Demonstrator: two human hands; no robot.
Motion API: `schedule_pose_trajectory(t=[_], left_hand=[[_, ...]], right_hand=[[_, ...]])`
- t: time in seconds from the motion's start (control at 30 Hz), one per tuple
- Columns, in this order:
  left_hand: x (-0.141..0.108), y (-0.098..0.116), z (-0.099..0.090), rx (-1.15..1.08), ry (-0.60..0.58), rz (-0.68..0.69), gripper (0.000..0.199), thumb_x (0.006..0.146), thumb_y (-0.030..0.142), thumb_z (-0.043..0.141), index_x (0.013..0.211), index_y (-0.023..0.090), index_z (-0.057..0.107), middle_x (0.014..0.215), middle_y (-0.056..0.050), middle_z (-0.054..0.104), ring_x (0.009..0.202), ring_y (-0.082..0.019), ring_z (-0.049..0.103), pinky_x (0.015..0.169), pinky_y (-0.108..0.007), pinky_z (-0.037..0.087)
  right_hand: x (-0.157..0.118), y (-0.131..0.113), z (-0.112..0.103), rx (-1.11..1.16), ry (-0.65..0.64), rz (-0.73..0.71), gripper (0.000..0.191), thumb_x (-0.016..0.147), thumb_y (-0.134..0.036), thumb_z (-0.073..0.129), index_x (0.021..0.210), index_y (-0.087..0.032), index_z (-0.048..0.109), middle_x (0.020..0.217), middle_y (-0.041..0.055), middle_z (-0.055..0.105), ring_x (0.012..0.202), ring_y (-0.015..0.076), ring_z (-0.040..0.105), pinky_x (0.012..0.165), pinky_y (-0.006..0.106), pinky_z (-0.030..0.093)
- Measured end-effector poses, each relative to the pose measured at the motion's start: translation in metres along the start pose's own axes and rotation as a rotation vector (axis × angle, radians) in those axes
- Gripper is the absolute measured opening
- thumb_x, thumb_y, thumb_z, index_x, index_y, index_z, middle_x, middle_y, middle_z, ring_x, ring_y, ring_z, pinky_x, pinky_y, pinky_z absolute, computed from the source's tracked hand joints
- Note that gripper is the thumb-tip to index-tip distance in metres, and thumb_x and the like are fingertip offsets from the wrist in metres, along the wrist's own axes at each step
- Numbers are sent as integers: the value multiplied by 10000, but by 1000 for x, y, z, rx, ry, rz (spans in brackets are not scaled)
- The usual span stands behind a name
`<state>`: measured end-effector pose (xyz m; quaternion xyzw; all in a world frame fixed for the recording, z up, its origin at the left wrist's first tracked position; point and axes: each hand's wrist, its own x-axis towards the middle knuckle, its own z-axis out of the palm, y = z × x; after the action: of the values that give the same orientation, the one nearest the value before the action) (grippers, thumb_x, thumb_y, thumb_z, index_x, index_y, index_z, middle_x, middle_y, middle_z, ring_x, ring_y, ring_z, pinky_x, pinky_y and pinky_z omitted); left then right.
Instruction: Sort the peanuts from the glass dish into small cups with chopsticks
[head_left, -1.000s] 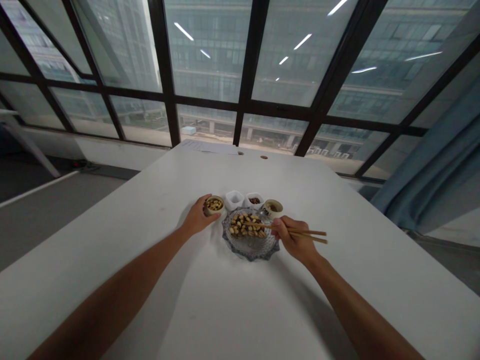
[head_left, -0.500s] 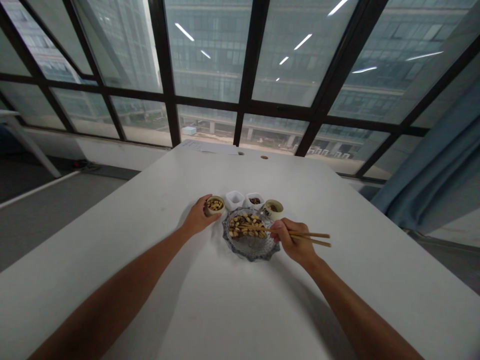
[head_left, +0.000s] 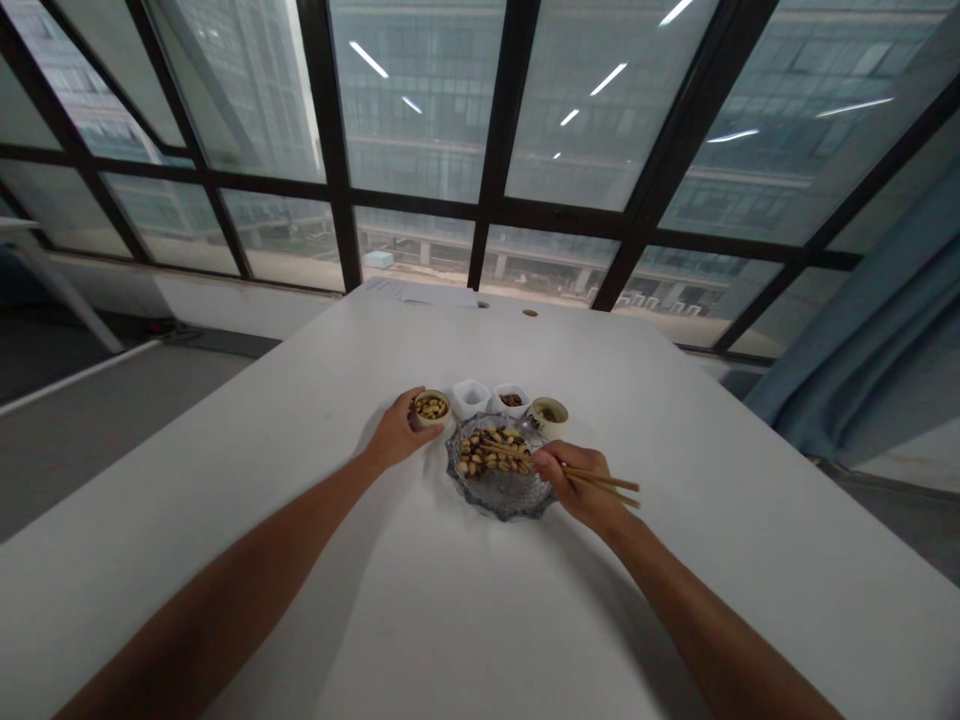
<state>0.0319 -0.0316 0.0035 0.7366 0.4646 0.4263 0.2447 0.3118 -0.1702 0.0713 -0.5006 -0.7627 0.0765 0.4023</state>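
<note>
My left hand (head_left: 399,432) is wrapped round a small pale cup (head_left: 435,424), which holds several yellowish nuts (head_left: 431,407). In my right hand (head_left: 577,478) is a pair of wooden chopsticks (head_left: 606,481), their back ends pointing right. The chopstick tips reach in among the nuts on a clear scalloped glass plate (head_left: 504,498). These look like pistachios in the shell (head_left: 480,462), mixed with darker pieces, and they lie on the plate's far left part. Whether the tips pinch a nut cannot be made out.
Behind the plate stand a white dish (head_left: 470,398), another white dish (head_left: 512,393) with dark bits inside, and a pale cup (head_left: 550,428) with something at its bottom. Papers (head_left: 420,294) lie at the white table's (head_left: 420,600) far end, before the windows.
My right hand has shifted slightly left, and the chopsticks' back ends have swung lower and to the left. My left hand keeps its hold on the cup.
</note>
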Motion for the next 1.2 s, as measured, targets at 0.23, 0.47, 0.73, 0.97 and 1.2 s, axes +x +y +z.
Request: schedule_pose_trajectory(t=[0.23, 0.47, 0.73, 0.97, 1.2], left_hand=[[0, 0, 0, 17, 2, 11, 735, 695, 439, 768, 1332, 191, 494, 1272, -124, 636, 1182, -275, 615, 1013, -444, 507], [0, 3, -1, 32, 1, 5, 727, 695, 443, 767, 1326, 199, 501, 1270, -114, 638, 1165, -271, 621, 1020, -439, 501], [1, 1, 0, -3, 6, 4, 720, 691, 425, 768, 1324, 204, 506, 1249, -110, 647, 1186, -275, 612, 1016, -449, 504], [1, -3, 2, -7, -4, 8, 738, 694, 439, 768, 1335, 196, 494, 1270, -117, 634, 1195, -274, 606, 1029, -449, 496], [0, 0, 1, -14, -4, 2, 736, 693, 426, 769, 1334, 191, 494, 1277, -127, 634, 1189, -276, 613, 1011, -448, 510]], right_hand=[[0, 0, 4, 26, 13, 77, 448, 958, -513, 461, 680, -208, 636, 559, 25, 646, 477, 152, 601, 478, 249, 438], [0, -2, 3, 15, -2, 117, 466, 969, -517, 424, 662, -221, 611, 551, 27, 643, 494, 165, 614, 486, 256, 451], [-3, 5, 5, 49, 9, 131, 503, 952, -581, 446, 641, -228, 623, 523, 24, 640, 459, 158, 599, 466, 257, 460], [5, 17, 5, 516, 375, 406, 513, 879, -667, 541, 682, -198, 612, 508, 19, 632, 380, 147, 549, 367, 263, 436], [15, 18, 3, 787, 476, 549, 550, 772, -724, 627, 657, -188, 588, 465, 12, 603, 340, 132, 503, 311, 253, 379]])
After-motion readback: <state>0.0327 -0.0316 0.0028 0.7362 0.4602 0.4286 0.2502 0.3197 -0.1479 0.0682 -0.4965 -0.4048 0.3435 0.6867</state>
